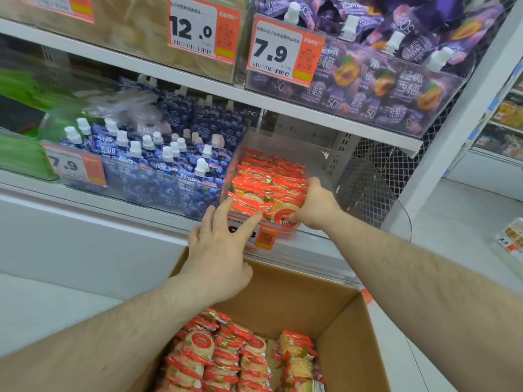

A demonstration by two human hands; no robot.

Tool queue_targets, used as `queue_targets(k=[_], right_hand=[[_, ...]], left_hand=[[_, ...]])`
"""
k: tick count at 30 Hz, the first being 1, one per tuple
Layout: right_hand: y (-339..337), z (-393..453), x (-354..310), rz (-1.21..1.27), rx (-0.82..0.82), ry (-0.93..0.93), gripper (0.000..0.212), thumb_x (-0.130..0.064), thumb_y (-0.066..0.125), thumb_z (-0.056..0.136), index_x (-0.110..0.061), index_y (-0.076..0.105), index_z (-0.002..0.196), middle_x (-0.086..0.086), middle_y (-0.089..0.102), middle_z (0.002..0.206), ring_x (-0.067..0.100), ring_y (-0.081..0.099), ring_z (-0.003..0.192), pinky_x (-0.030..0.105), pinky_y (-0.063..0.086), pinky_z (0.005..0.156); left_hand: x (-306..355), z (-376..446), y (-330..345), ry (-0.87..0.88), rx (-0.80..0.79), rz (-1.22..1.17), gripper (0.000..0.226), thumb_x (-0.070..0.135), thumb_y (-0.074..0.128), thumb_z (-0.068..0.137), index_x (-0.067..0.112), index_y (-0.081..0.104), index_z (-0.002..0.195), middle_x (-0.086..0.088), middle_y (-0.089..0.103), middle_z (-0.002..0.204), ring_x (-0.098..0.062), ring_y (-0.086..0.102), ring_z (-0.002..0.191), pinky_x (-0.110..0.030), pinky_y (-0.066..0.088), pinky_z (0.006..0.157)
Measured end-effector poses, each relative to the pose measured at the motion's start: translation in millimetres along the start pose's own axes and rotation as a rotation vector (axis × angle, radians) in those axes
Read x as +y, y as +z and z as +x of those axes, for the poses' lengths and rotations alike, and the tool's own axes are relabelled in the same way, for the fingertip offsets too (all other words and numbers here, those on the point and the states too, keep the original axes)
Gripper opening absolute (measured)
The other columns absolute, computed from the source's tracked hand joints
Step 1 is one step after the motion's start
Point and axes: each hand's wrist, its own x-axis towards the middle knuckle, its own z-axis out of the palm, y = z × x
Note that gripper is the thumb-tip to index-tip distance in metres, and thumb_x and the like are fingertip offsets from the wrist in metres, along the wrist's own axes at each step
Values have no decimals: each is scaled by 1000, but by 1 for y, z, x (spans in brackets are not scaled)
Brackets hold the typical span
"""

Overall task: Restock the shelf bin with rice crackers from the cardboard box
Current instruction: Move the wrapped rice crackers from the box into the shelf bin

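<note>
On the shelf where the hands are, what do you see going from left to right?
Green packets → blue pouches with white caps → left hand → clear bin of rice crackers → right hand → wire mesh.

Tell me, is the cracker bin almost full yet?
Partly. Packs already stacked in the clear shelf bin fill its left side. The right hand grips a stack of rice crackers there; the left hand reaches toward the bin's front, fingers straight. Many packs remain in the cardboard box.
</note>
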Motion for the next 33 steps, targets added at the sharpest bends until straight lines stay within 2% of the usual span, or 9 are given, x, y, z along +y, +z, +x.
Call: queue_targets(k=[5, 11, 16, 19, 21, 23, 27, 30, 33], right_hand=[[4, 2, -9, -13, 21, 105, 85, -20, 84, 74, -7, 27, 135, 13, 57, 116, 27, 58, 99, 35, 48, 73], [14, 10, -11, 48, 32, 193, 75, -13, 78, 78, -8, 29, 134, 12, 58, 117, 26, 60, 99, 33, 49, 70], [7, 6, -5, 178, -48, 225, 89, -17, 84, 72, -14, 24, 138, 10, 59, 117, 25, 62, 99, 38, 55, 83], [-6, -10, -3, 176, -59, 227, 90, -17, 82, 74, -14, 23, 142, 11, 57, 119, 26, 61, 99, 40, 55, 84], [-12, -27, 0, 89, 206, 87, 65, -17, 71, 79, -15, 37, 134, 8, 59, 116, 27, 59, 101, 39, 51, 82], [-12, -54, 2, 105, 482, -176, 43, -13, 59, 78, -17, 50, 119, -1, 60, 102, 20, 57, 90, 36, 47, 78], [17, -101, 15, 223, 651, -521, 17, -10, 57, 72, -9, 59, 89, -2, 54, 78, 16, 50, 71, 32, 42, 65], [56, -118, 35, 216, 612, -661, 9, -13, 52, 71, -7, 58, 76, 2, 54, 69, 18, 49, 63, 27, 39, 58], [103, -120, 65, 177, 445, -635, 12, -18, 50, 72, -10, 59, 75, 0, 57, 68, 18, 53, 63, 27, 45, 57]], left_hand=[[1, 1, 4, 4, 13, -48, 84, 28, 56, 86, 45, 3, 149, 1, -19, 155, -31, -14, 146, -52, 8, 119], [3, 0, 5, 17, 31, -104, 84, 24, 56, 88, 43, 4, 150, 5, -16, 155, -31, -14, 146, -47, 9, 119], [2, -2, 3, 3, 63, -10, 89, 30, 58, 83, 49, 2, 148, -1, -16, 154, -35, -6, 146, -51, 12, 117], [2, -7, 3, 66, 221, 63, 84, 26, 64, 71, 48, 26, 144, -8, 19, 136, -33, 27, 126, -51, 29, 103], [2, -11, 9, 181, 313, 22, 72, 25, 63, 64, 38, 45, 133, -3, 34, 111, -28, 41, 102, -46, 37, 88], [4, -17, 16, 258, 220, -22, 62, 25, 61, 71, 32, 47, 131, 3, 35, 103, -23, 45, 97, -38, 31, 87], [10, -27, 33, 296, -102, -40, 56, 26, 54, 84, 30, 37, 137, 9, 44, 113, -16, 46, 114, -35, 28, 95], [11, -28, 42, 262, -292, -6, 60, 29, 53, 86, 30, 32, 141, 7, 47, 120, -16, 48, 117, -39, 33, 98], [6, -29, 52, 224, -418, -19, 60, 29, 54, 86, 30, 31, 142, 4, 48, 124, -19, 49, 117, -42, 38, 98]])
